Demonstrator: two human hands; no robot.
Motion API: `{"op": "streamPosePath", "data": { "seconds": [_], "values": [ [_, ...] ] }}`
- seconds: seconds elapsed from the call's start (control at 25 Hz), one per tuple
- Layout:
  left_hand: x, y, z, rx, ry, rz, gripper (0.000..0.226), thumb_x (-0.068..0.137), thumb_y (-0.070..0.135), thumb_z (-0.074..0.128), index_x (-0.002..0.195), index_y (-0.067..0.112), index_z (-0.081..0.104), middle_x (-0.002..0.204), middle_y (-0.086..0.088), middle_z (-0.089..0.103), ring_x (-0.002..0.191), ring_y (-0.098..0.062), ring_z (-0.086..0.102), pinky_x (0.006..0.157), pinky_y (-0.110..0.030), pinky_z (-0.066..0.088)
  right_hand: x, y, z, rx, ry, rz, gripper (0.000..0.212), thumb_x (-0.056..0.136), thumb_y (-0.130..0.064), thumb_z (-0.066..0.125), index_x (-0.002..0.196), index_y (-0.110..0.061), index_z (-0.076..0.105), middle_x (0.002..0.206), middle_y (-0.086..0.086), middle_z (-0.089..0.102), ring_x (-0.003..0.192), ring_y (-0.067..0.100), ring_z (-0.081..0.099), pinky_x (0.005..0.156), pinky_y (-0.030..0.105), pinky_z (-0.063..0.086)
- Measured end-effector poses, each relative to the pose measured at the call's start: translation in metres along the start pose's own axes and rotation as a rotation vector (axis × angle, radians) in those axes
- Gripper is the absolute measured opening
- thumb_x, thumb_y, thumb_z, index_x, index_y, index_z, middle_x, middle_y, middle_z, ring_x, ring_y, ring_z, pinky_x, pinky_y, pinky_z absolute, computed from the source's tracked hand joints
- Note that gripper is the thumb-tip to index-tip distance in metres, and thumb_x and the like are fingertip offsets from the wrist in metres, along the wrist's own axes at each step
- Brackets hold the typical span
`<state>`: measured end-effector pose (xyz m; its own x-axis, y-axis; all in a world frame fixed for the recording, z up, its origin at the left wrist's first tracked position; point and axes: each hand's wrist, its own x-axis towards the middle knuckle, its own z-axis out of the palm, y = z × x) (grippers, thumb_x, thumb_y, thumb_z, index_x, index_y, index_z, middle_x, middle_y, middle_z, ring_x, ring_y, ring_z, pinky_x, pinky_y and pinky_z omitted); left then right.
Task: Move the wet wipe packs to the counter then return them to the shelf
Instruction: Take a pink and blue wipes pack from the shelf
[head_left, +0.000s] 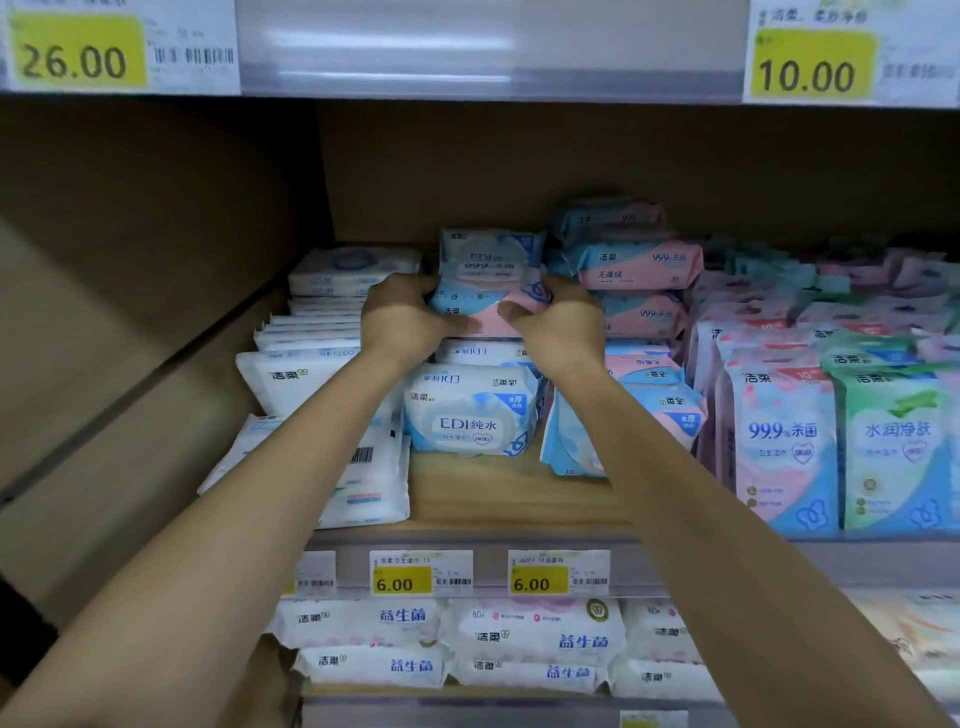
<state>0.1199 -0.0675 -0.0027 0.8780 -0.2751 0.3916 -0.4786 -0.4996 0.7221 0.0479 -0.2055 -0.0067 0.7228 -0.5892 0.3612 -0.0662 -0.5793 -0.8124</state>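
Note:
Both my arms reach into the middle shelf (498, 499). My left hand (400, 322) and my right hand (563, 325) grip a pink and blue wet wipe pack (485, 306) from either side, on top of a stack. A blue and white pack (488, 257) leans upright just behind it. Below the held pack sit blue EDI packs (470, 415). A pile of pink and blue packs (636, 265) stands to the right of my right hand.
White packs (311, 364) fill the shelf's left part, pink and green standing packs (841, 441) the right. Price labels (421, 571) run along the shelf edge. White packs (530, 634) lie on the lower shelf. The shelf above (488, 47) hangs close overhead.

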Motion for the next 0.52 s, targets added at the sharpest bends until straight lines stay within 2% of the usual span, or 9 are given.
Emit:
{"op": "streamPosePath", "data": {
  "seconds": [0.12,0.24,0.32,0.36,0.44,0.52],
  "values": [
    [-0.02,0.008,-0.003,-0.101,0.094,0.029,0.052,0.056,0.04,0.087,0.104,0.025,0.071,0.096,0.005,0.074,0.085,-0.011,0.069,0.081,-0.032,0.055,-0.012,-0.002,-0.014,0.173,0.042,-0.041,0.061,0.075,-0.033,0.077,0.129,-0.017,0.055,0.114,-0.002,0.064,0.102,0.016,0.061,0.096,0.032,0.049],
    [-0.044,0.017,-0.004,-0.205,0.139,0.032,0.069,0.051,0.05,0.086,0.112,0.023,0.069,0.101,0.008,0.074,0.091,-0.004,0.067,0.085,-0.034,0.055,-0.031,-0.001,-0.033,0.229,0.048,-0.077,0.064,0.073,-0.028,0.079,0.131,-0.018,0.053,0.112,-0.006,0.066,0.098,0.008,0.062,0.094,0.029,0.05],
    [-0.062,0.023,-0.003,-0.254,0.164,0.046,0.076,0.047,0.058,0.082,0.114,0.025,0.069,0.1,0.011,0.074,0.091,-0.003,0.068,0.084,-0.036,0.056,-0.046,0.005,-0.044,0.231,0.083,-0.109,0.062,0.071,-0.029,0.079,0.127,-0.017,0.056,0.109,-0.002,0.07,0.096,0.014,0.066,0.088,0.038,0.054],
    [-0.072,0.027,-0.001,-0.283,0.171,0.066,0.071,0.049,0.056,0.082,0.112,0.026,0.069,0.099,0.012,0.074,0.09,-0.004,0.068,0.084,-0.037,0.056,-0.054,0.008,-0.05,0.256,0.098,-0.113,0.06,0.07,-0.028,0.08,0.125,-0.016,0.058,0.106,0.0,0.07,0.094,0.015,0.067,0.085,0.04,0.056],
    [-0.096,0.034,0.005,-0.34,0.187,0.109,0.061,0.057,0.042,0.086,0.114,0.03,0.068,0.103,0.012,0.073,0.093,-0.005,0.068,0.084,-0.038,0.056,-0.073,0.015,-0.063,0.317,0.112,-0.126,0.056,0.07,-0.021,0.081,0.122,-0.013,0.059,0.107,0.001,0.07,0.095,0.012,0.067,0.084,0.034,0.056],
    [-0.12,0.04,0.013,-0.418,0.182,0.12,0.065,0.061,0.03,0.087,0.122,0.028,0.064,0.113,0.012,0.07,0.1,-0.004,0.065,0.088,-0.034,0.055,-0.095,0.024,-0.079,0.338,0.132,-0.161,0.053,0.07,-0.015,0.081,0.119,-0.012,0.06,0.106,-0.002,0.069,0.094,0.005,0.065,0.079,0.018,0.054]
  ]
}}
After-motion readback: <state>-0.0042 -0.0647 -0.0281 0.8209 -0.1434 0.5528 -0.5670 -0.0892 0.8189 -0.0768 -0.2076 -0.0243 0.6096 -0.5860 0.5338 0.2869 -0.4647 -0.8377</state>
